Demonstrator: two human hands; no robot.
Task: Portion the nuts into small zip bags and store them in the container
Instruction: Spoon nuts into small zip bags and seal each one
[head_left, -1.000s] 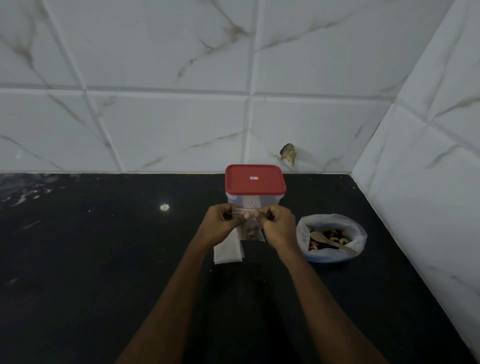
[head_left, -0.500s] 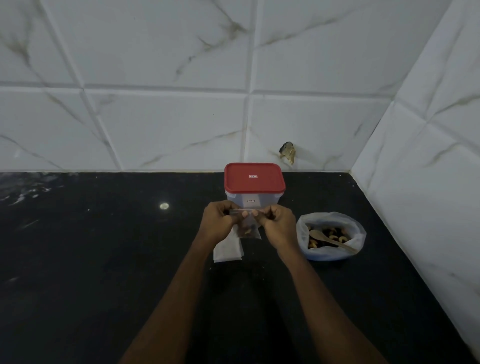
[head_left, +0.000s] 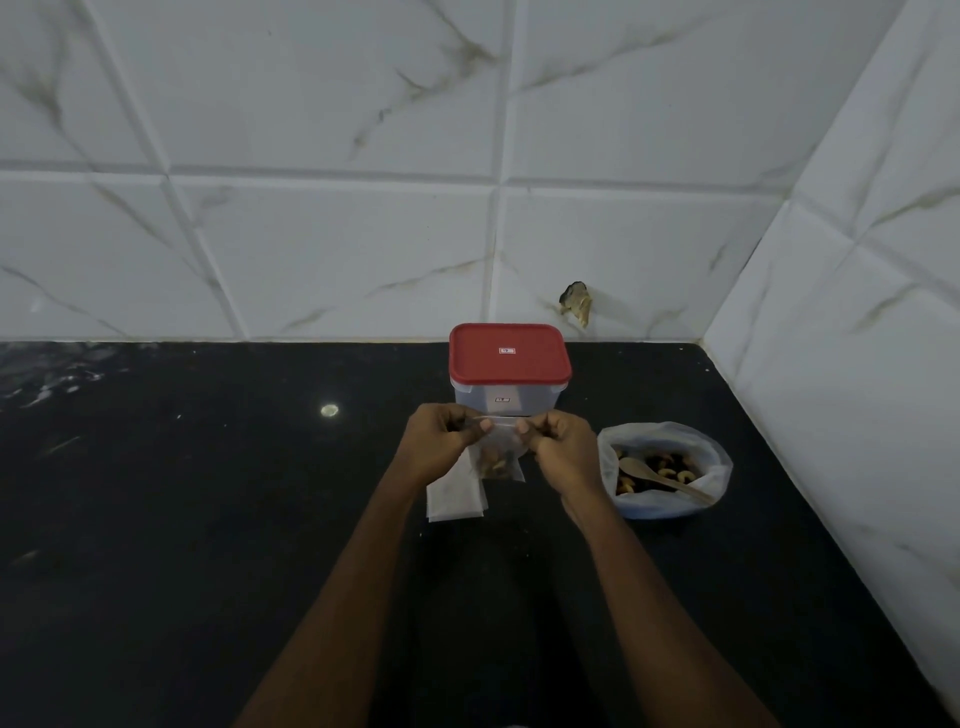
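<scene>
Kitchen corner: back wall (head_left: 337, 249) and right side wall (head_left: 857, 338) clad in white tiles veined grey-brown. Chipped hole (head_left: 575, 304) noted low in back wall, near corner. Black stone countertop (head_left: 156, 519) met by both walls; small round light reflection (head_left: 329, 410) caught on surface. Scene dimly lit.

hands (head_left: 501, 444) pinching zip bag (head_left: 497, 457) top, container (head_left: 509, 371) behind

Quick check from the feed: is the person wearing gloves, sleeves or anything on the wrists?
No. The left hand and right hand are bare, no gloves. Both forearms are uncovered up to the frame edge; no sleeve, watch, bangle or ring shows.
</scene>
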